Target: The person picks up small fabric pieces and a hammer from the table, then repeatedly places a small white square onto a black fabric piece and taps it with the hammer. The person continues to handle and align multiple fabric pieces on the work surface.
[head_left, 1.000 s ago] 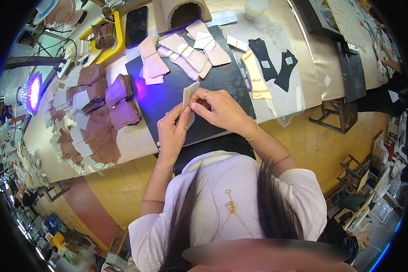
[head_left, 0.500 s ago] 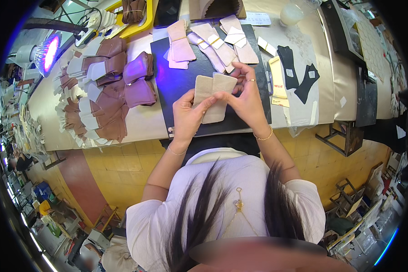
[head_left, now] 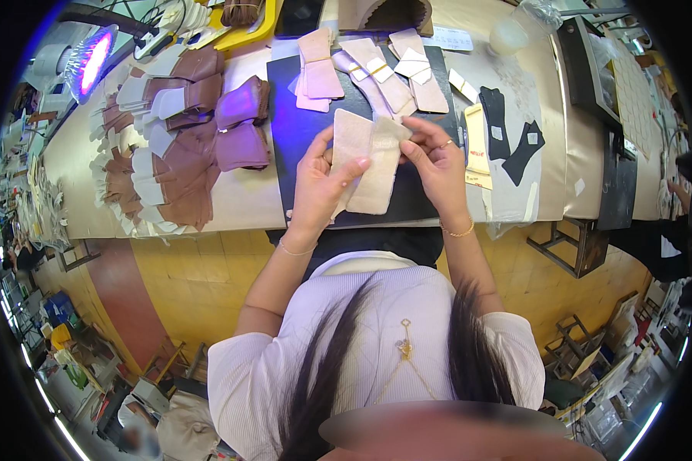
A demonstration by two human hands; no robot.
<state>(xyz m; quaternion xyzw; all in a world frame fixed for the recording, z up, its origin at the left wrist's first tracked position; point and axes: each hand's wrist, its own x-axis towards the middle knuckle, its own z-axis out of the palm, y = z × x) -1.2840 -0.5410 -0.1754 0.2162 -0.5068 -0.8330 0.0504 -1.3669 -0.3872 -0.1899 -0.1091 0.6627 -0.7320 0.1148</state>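
My left hand (head_left: 319, 180) holds a few flat beige cut pieces (head_left: 374, 184), fabric or leather, its thumb pressed on their face. They overlap and fan out over the black mat (head_left: 292, 146). My right hand (head_left: 438, 165) pinches the upper right corner of one piece, between thumb and fingers, and that corner bends. How many pieces are in the stack I cannot tell. Just beyond my hands lie several banded bundles of pale pink-beige pieces (head_left: 321, 73), some with white slips under the bands.
Brown pieces with pale linings (head_left: 188, 173) are piled at left, beside a bundle of brown pieces (head_left: 241, 146). A lit lamp (head_left: 92, 65) hangs at far left. At right lie a yellow card (head_left: 477, 142) and black cut pieces (head_left: 495, 119). A yellow tray (head_left: 246, 34) stands at the back.
My right thumb has left the middle of the beige pieces; that hand has moved right to the upper right corner, which now bends. The left hand keeps its hold. The view has shifted slightly.
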